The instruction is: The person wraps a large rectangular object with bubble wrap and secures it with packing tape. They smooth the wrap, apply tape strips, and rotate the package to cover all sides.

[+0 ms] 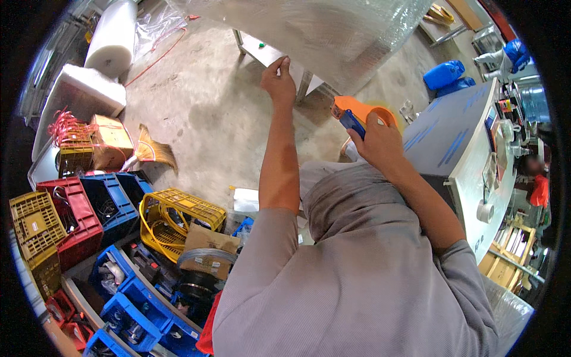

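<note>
In front of me stands a large flat-sided item wrapped in see-through plastic film (351, 35). My left hand (279, 82) is stretched out at the lower edge of this wrapping. Its thumb and fingertips are pinched together there; whatever is between them is too small to make out. On the right, my right hand (380, 143) grips an orange tape dispenser (350, 106) with a blue part by my fingers. The dispenser is just below the right-hand part of the wrapped item. A white board (264, 53) on metal legs shows beneath the wrapping.
Left of me are a yellow crate (187, 205), a red bin (74, 217), blue bins (134, 297) and a broom (156, 149). A roll of white wrap (112, 41) lies at the far left. At right are a panel-sided workbench (446, 131) and blue jerrycans (443, 74).
</note>
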Action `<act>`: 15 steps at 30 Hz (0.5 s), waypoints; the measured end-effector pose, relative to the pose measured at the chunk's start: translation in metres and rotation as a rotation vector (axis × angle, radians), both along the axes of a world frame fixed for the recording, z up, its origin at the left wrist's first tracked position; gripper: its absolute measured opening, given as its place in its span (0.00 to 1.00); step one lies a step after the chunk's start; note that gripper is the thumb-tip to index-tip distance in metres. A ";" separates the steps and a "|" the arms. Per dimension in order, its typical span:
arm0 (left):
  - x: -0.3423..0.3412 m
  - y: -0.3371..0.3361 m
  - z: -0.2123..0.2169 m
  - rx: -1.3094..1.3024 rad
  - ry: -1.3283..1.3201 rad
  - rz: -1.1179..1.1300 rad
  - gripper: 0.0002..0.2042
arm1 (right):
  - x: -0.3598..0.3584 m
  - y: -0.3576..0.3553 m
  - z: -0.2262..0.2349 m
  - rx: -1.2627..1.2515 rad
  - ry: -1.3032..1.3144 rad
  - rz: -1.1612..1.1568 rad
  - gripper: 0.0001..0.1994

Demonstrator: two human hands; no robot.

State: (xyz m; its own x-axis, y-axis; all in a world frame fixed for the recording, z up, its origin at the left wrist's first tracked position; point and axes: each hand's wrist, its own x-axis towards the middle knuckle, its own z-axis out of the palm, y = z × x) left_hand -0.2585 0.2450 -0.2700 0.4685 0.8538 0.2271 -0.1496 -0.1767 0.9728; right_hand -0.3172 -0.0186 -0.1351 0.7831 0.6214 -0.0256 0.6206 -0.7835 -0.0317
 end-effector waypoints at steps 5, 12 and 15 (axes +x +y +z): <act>0.026 0.003 0.003 0.018 0.045 0.042 0.10 | 0.014 0.015 -0.005 -0.023 -0.029 -0.065 0.30; 0.058 -0.020 -0.010 0.165 0.431 0.127 0.43 | 0.033 0.006 -0.021 0.034 -0.055 -0.099 0.29; 0.070 0.010 -0.046 -0.104 0.328 0.024 0.56 | 0.049 0.005 -0.024 0.049 -0.110 0.002 0.30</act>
State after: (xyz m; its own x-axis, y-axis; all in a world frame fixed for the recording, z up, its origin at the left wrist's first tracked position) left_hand -0.1884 0.2552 -0.3162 0.4820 0.8759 -0.0208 0.1767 -0.0739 0.9815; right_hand -0.2681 -0.0134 -0.1589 0.7781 0.6216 0.0907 0.6243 -0.7812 -0.0010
